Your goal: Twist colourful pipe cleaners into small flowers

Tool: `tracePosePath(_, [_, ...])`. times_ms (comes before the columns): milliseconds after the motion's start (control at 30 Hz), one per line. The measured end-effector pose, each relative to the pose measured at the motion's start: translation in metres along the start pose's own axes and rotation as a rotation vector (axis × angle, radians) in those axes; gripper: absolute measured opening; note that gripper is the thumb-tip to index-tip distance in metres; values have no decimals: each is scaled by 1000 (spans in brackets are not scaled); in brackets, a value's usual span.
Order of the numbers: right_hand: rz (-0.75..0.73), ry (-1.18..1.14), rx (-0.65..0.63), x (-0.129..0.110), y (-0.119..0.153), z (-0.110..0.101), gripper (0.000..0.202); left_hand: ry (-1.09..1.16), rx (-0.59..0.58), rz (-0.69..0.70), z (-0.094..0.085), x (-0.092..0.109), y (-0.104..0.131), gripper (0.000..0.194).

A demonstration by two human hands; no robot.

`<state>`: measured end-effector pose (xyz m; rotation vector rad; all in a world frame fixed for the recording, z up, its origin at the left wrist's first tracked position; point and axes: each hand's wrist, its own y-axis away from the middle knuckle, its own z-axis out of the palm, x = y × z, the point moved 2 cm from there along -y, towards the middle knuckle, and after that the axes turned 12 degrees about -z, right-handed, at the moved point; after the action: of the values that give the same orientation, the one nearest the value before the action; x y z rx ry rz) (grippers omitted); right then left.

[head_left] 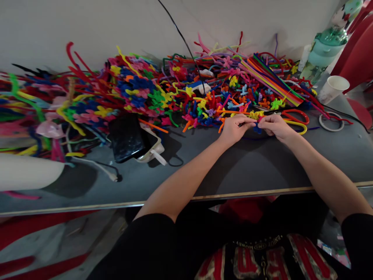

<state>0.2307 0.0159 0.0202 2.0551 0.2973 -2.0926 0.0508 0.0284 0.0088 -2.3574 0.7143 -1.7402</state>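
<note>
Through the head camera I see the left hand (pixel 235 129) and the right hand (pixel 276 126) close together, the thumb and fingers of each pinched tight on a small blue fuzzy piece (pixel 258 130) between them, at the front of a big, bright pile of fuzzy sticks and flowers (pixel 140 87). Just past the right hand I spot an orange loop (pixel 306 116), then a grey ring (pixel 332 130) and a white cup (pixel 332 91). Far to the left, a black phone (pixel 126 140) sits on the dark table (pixel 250 171).

Head cam looks fwd & down, tbl (pixel 256 177) nearby.
</note>
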Motion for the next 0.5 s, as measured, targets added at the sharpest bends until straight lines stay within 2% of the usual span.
tracePosePath(100, [2, 12, 0, 0, 0, 0, 16, -79, -3, 73, -2, -3, -3, 29])
tracePosePath(300, [41, 32, -60, 1, -1, -3, 15, -349, -59, 403, -7, -6, -3, 26])
tracePosePath(500, [59, 89, -110, -1, 0, -2, 20, -559, -89, 462, -6, -2, -3, 28])
